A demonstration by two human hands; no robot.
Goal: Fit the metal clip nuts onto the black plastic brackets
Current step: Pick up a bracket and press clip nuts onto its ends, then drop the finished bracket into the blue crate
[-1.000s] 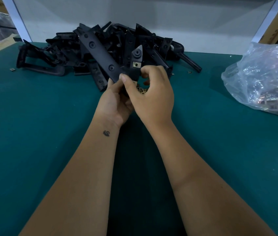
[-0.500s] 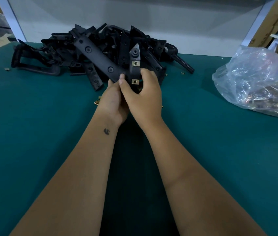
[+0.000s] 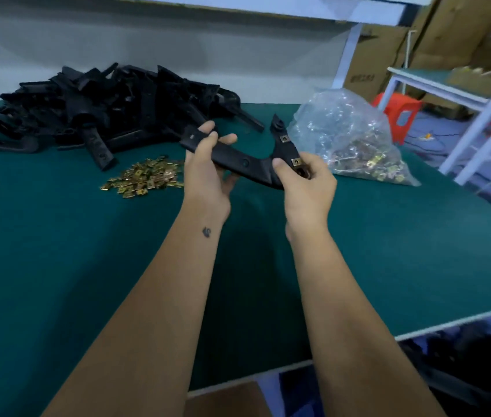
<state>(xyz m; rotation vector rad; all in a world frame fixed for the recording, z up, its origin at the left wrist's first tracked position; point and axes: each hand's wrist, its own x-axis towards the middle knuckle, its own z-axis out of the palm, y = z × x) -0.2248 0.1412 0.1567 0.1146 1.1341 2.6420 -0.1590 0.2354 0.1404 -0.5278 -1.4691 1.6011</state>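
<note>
Nearest us, at six o'clock, our two bare forearms reach forward over the green table [image 3: 57, 266], side by side and apart. The left forearm carries a small dark mark near the wrist.

Further out, near the middle of the view, both hands hold one bracket [image 3: 239, 159] lifted above the table. Our left hand [image 3: 208, 173] grips its left end, thumb on top and fingers curled beneath. Our right hand [image 3: 306, 185] pinches the bend at the right, thumb pressed on the near face and fingers wrapped behind. The hands sit apart, with the bracket's long arm spanning between them. Its short arm rises toward one o'clock and bears two clip nuts [image 3: 284, 139], one close to our right thumb and one higher up.

Beyond the left hand, at ten o'clock, loose nuts [image 3: 142, 179] lie heaped on the table. Past them, at eleven o'clock, sits the pile of brackets [image 3: 102, 112]. At two o'clock, behind our right hand, a clear bag [image 3: 346, 130] holds more brassy nuts
</note>
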